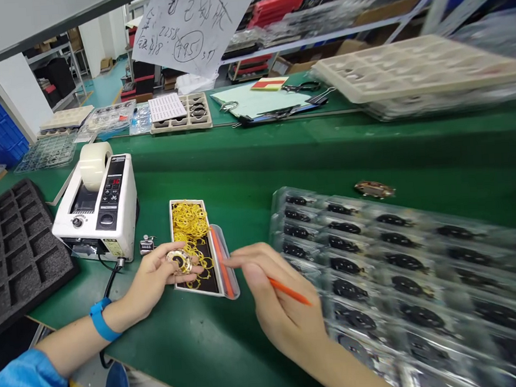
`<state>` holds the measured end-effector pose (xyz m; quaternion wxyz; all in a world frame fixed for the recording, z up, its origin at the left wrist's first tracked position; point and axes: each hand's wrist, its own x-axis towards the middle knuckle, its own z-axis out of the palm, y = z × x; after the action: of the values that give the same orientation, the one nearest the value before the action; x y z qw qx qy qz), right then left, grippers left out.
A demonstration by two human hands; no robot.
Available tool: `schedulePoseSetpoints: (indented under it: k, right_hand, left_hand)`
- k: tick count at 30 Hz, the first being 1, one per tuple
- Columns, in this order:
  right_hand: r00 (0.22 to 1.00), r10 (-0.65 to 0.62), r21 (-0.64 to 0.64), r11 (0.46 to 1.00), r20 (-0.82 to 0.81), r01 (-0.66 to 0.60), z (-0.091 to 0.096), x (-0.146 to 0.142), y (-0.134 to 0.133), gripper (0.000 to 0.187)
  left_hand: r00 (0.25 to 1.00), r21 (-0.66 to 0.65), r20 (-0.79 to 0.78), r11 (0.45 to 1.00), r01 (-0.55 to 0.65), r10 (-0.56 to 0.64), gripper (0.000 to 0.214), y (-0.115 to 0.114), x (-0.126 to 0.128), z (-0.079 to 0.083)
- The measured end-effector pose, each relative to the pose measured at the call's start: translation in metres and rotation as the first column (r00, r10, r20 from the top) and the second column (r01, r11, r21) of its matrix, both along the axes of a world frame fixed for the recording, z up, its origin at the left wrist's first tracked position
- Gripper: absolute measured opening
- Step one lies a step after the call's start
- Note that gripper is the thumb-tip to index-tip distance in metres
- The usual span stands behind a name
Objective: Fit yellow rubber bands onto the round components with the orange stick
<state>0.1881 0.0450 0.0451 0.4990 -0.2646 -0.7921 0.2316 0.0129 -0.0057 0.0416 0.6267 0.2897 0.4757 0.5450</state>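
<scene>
In my left hand [157, 274] is a small round gold-coloured metal part [179, 261] with a dark centre, pinched between thumb and fingers. That hand hovers over the near left side of a white box [172, 223] holding many thin yellow rings [190, 220]. My right hand [283, 301] is closed around a slim orange pen-like tool [291, 291]; its tip is hidden by the fingers. The fingertips are close to a clear plastic tray [234, 278] with an orange strip [223, 264] in it, beside the box.
A white tape dispenser [124, 209] and a small counter [146, 244] stand left. Clear blister trays [281, 215] of black round parts fill the right. Another metal part [375, 189] lies behind them. Black foam tray [23, 251] sits far left; clipboard [255, 99] and beige trays [421, 67] lie on the ledge.
</scene>
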Motion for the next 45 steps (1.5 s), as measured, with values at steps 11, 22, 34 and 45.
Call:
schedulePoseSetpoints:
  k: [11, 22, 34, 45]
  right_hand:
    - [0.974, 0.029, -0.089, 0.996, 0.224, -0.009, -0.011, -0.035, 0.022, 0.015]
    - [0.983, 0.049, -0.253, 0.968, 0.176, -0.003, -0.007, -0.035, 0.021, 0.018]
    - [0.97, 0.213, -0.478, 0.868, 0.116, -0.134, -0.001, -0.038, 0.017, 0.016]
    - [0.935, 0.353, -0.751, 0.622, 0.014, -0.223, 0.017, -0.031, 0.015, 0.016]
  left_hand:
    - [0.993, 0.196, -0.098, 0.977, 0.079, -0.061, 0.05, -0.005, 0.003, -0.001]
    - [0.894, 0.205, -0.435, 0.954, 0.218, -0.11, 0.048, -0.01, 0.004, -0.002]
    - [0.891, 0.204, -0.448, 0.962, 0.181, -0.073, 0.05, -0.007, 0.001, -0.006]
    - [0.876, 0.227, -0.482, 0.965, 0.128, -0.003, 0.048, -0.006, 0.0, -0.007]
